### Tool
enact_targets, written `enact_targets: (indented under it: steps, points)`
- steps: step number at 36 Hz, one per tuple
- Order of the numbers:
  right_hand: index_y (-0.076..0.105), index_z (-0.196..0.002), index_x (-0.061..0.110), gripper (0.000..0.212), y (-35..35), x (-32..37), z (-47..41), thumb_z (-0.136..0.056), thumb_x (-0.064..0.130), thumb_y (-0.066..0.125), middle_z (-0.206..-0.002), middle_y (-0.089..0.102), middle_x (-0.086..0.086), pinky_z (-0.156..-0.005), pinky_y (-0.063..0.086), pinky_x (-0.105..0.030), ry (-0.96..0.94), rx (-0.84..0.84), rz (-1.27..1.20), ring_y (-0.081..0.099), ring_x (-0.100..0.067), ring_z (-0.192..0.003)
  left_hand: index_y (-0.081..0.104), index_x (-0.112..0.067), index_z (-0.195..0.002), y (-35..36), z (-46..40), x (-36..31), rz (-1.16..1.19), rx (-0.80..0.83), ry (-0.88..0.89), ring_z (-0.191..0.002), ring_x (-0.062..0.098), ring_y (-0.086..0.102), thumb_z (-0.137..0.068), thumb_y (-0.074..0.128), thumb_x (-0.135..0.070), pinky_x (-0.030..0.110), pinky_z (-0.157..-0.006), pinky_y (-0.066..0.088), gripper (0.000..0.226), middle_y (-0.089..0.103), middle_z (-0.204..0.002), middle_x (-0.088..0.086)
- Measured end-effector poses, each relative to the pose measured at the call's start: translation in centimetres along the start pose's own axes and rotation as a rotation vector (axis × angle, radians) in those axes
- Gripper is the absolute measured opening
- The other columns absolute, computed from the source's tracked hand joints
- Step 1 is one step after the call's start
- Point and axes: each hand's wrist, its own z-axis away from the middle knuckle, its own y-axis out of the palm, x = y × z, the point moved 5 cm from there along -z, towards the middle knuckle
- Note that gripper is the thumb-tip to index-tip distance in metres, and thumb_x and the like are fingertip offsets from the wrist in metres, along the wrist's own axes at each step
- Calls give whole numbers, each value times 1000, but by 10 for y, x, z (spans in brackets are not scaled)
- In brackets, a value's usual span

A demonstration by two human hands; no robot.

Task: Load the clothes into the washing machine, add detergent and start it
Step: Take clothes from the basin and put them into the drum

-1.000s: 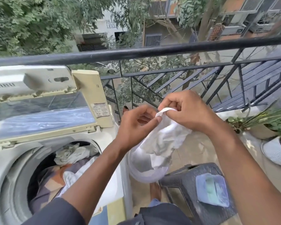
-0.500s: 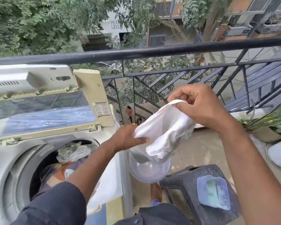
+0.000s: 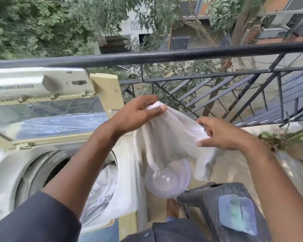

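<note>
Right of washing machine (image 3: 42, 172), mid-air over balcony floor: white cloth (image 3: 166, 137), held up between both hands. Long axis roughly vertical, top edge stretched left-to-right and sloping down toward right, lower end hanging toward clear plastic bowl (image 3: 168, 180) just beneath, bowl partly covered by cloth. Left hand (image 3: 135, 116) high, back of hand to camera, fingers and thumb clamped on upper left corner of cloth; forearm crossing over drum opening, dark sleeve near. Right hand (image 3: 224, 135) lower and right, fingers curled, pinching right edge of cloth, thumb stretched out below; whether thumb touches cloth unclear. Machine lid (image 3: 47, 116) raised, white and patterned clothes (image 3: 101, 186) inside drum. Dark plastic stool (image 3: 217, 206) near right, pale blue packet (image 3: 236, 213) lying on it. Black railing (image 3: 164, 56) far. Sticker on lid frame, mostly hidden by left hand, unreadable. Far building lettering partly legible: "PRA", "LEEL", rest hidden by leaves.
</note>
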Motion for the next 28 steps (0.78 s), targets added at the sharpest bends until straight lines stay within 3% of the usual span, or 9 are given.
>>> enact_targets:
  steps: [4,7,9,12,14,16,19,23,28]
  points:
    - [40,-136,51,92,45,0,-14,-60,58,92,-121,67,9,-93,55,-42,58,127,-22,65,-14,-106,53,-13,-81,7,2,-27,169,37,89,-75,14,47,-100,67,-38,36,-71,31,35,48,-78,-5]
    - [32,-144,53,116,79,-10,-32,-44,84,83,-128,62,11,-96,54,-44,56,158,-21,61,-15,-116,56,-5,-85,12,8,-39,337,35,100,-72,18,48,-97,69,-28,36,-66,33,29,51,-78,6]
    - [41,-140,56,112,106,-13,-43,-41,95,75,-126,61,11,-97,54,-41,67,188,-2,57,-12,-118,55,-9,-84,11,11,-43,448,14,100,-65,18,48,-96,68,-24,34,-60,33,24,51,-73,6]
    - [61,-107,57,46,126,17,-38,-69,72,81,-112,65,17,-93,53,-25,62,211,-148,60,-1,-107,55,-6,-88,7,19,-46,594,-19,105,-64,14,50,-98,63,-19,27,-59,37,18,54,-74,3]
    - [58,-92,42,16,132,35,-34,-94,37,73,-89,61,22,-69,44,-4,77,218,-372,53,10,-79,55,-16,-81,1,25,-43,680,-56,110,-63,11,52,-99,61,-18,24,-59,38,19,57,-72,-1]
    - [59,-86,33,16,134,38,-31,-101,29,63,-76,61,18,-60,41,-5,116,186,-560,55,1,-72,55,-22,-78,-8,32,-34,735,-119,115,-63,9,54,-100,60,-18,23,-59,40,22,61,-73,-4]
    - [68,-106,33,11,125,38,-28,-104,27,60,-89,76,14,-84,58,-26,150,90,-821,71,-12,-91,57,-19,-93,-26,49,-12,775,-253,88,-76,14,58,-100,64,-24,27,-66,44,12,63,-90,4]
    - [67,-125,25,29,104,44,-22,-104,13,51,-106,78,5,-95,55,-40,103,82,-1137,70,-16,-103,65,-18,-109,-42,82,43,805,-437,-84,-85,14,64,-97,68,-31,30,-75,48,18,71,-101,4]
    - [70,-129,18,49,94,77,-21,-85,39,73,-136,68,-9,-98,58,-43,21,195,-1562,68,-23,-121,69,-24,-103,-24,127,110,760,-531,-439,-93,17,67,-104,69,-30,37,-85,50,6,77,-99,-4]
